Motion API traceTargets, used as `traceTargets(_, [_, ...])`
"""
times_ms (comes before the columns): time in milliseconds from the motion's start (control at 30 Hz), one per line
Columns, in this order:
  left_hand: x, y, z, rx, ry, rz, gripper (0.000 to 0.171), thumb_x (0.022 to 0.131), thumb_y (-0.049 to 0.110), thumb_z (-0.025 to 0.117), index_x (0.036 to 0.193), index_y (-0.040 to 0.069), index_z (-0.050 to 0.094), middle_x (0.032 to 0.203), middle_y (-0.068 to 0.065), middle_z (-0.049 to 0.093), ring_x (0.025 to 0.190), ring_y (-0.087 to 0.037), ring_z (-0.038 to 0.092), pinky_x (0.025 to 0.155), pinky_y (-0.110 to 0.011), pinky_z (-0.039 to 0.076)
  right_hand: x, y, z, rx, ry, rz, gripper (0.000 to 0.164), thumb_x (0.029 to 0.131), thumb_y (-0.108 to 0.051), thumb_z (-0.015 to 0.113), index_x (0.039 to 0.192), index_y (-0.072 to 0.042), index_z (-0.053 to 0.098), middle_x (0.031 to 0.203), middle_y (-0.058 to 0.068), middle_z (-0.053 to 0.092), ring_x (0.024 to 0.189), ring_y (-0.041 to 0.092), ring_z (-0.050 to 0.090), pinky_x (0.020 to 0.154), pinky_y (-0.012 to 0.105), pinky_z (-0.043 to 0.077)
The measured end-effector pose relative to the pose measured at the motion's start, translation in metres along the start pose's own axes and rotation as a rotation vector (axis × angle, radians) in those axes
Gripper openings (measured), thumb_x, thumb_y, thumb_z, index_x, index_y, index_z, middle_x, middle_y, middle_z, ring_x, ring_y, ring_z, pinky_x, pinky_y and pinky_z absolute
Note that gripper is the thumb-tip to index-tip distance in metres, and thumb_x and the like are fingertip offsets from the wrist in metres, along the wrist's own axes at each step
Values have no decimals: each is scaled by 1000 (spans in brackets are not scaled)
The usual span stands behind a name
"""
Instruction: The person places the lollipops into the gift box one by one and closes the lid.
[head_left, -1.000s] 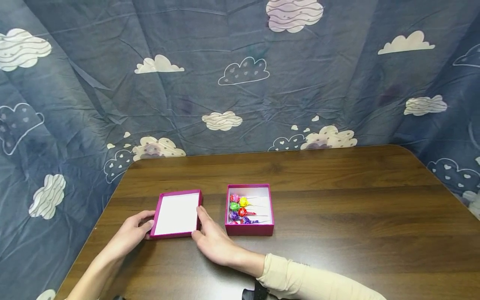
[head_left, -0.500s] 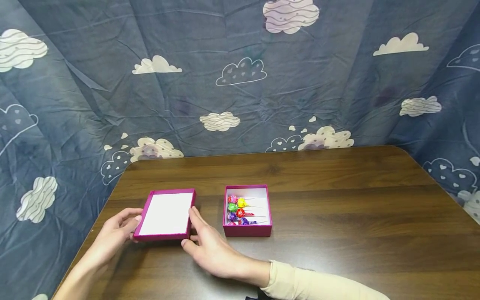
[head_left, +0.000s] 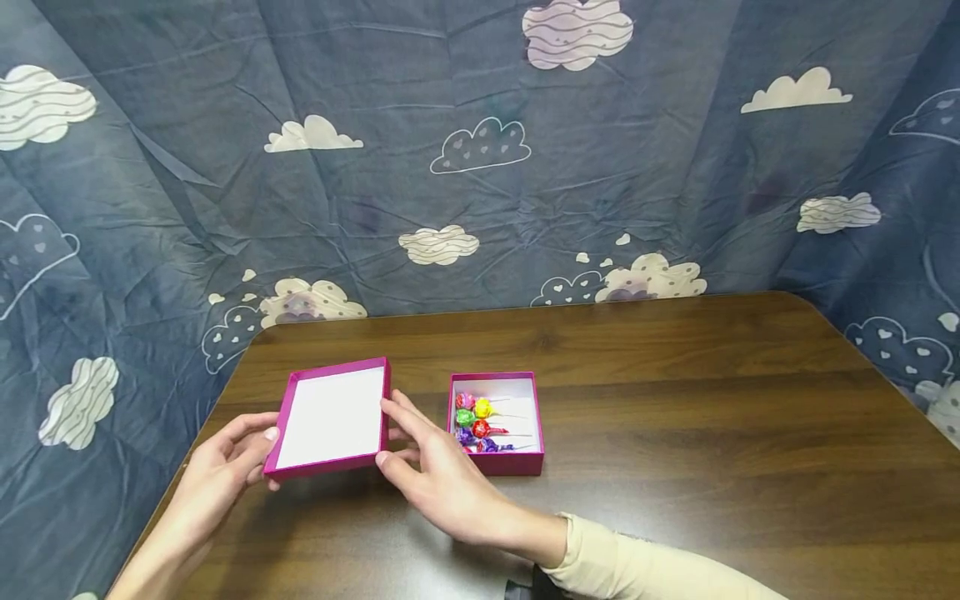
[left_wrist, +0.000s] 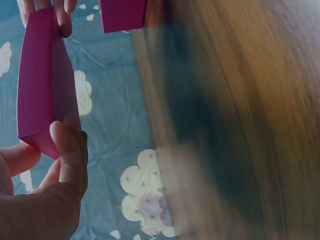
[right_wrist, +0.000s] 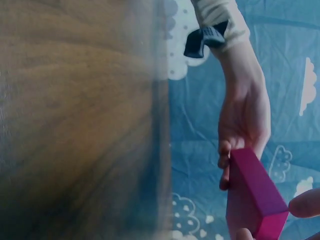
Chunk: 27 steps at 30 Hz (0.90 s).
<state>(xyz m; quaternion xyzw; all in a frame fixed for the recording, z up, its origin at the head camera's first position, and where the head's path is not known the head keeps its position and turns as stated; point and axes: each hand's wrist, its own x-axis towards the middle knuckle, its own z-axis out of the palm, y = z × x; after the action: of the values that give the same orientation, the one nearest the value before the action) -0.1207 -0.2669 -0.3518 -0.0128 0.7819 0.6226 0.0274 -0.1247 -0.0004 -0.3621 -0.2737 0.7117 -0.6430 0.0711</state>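
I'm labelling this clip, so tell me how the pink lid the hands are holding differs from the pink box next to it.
The lid is shallow, while the box has taller walls. The lid shows only a bare white inside; the box holds wrapped lollipops. The lid is gripped at its edges by the left hand and right hand and tilted off the table; the box sits flat, untouched. Both are magenta outside and white inside.

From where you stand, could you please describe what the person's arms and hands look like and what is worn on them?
Both hands are bare, with no gloves or rings visible. The right hand comes out of a long cream sleeve that ends at the wrist, with a dark strap just below the cuff. The left hand and its forearm show no sleeve in the head view.
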Motion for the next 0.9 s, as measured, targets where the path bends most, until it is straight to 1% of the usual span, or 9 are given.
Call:
traceTargets(133, [-4,6,4,-60,2,29,42,95,23,57,126,-3,44,96,-8,65,66,-20,60,59,-32,51,4,-6,-12,82,15,39,47,93,-19,59,138,-16,44,145,-3,35,110,10,55,87,25,47])
traceTargets(233, [-6,10,8,-84,1,66,39,95,20,55,126,-3,45,97,-9,64,63,-21,59,57,-32,51,4,-18,-20,130,37,68,41,91,-14,61,131,-15,50,126,2,54,100,12,61,78,23,49])
traceTargets(300, [-8,13,12,-90,12,98,38,96,19,55,126,-3,46,98,-9,64,61,-22,58,55,-33,51,4,-26,-23,163,55,66,40,89,-8,63,127,-11,52,119,6,57,97,17,62,74,23,49])
traceTargets(400, [-10,17,20,-101,50,145,37,96,17,54,126,-3,47,100,-10,63,58,-25,57,53,-35,50,4,-29,-28,205,72,85,43,86,-3,66,126,-9,51,108,11,62,91,20,64,71,23,49])
traceTargets(467, [-11,19,25,-133,77,170,35,96,15,53,125,-4,48,98,-11,63,57,-24,56,50,-36,50,4,-23,-32,216,68,85,48,84,-5,68,129,-13,50,106,10,63,90,20,64,72,24,49])
traceTargets(533, [-12,21,29,-170,95,187,34,96,13,53,125,-5,48,98,-11,63,59,-24,56,48,-37,49,4,-18,-35,215,63,98,53,83,-9,70,131,-18,48,98,11,66,86,18,65,68,23,48])
traceTargets(633, [-12,24,35,-213,110,195,33,95,12,54,123,-6,49,97,-12,62,63,-23,57,45,-37,48,2,-18,-41,215,55,84,57,83,-9,70,134,-16,46,112,11,61,88,20,63,68,23,48])
traceTargets(767, [-12,26,42,-224,96,209,31,95,10,54,122,-6,50,96,-12,62,65,-22,58,45,-38,48,-2,-21,-49,229,55,59,56,83,-5,69,134,-11,46,128,9,52,94,23,61,78,27,50])
traceTargets(900, [-11,29,48,-244,42,254,28,95,7,53,119,-7,49,95,-12,63,64,-20,60,45,-38,49,-5,-25,-59,237,70,52,51,83,-6,68,130,-11,48,125,11,55,92,25,62,79,36,52])
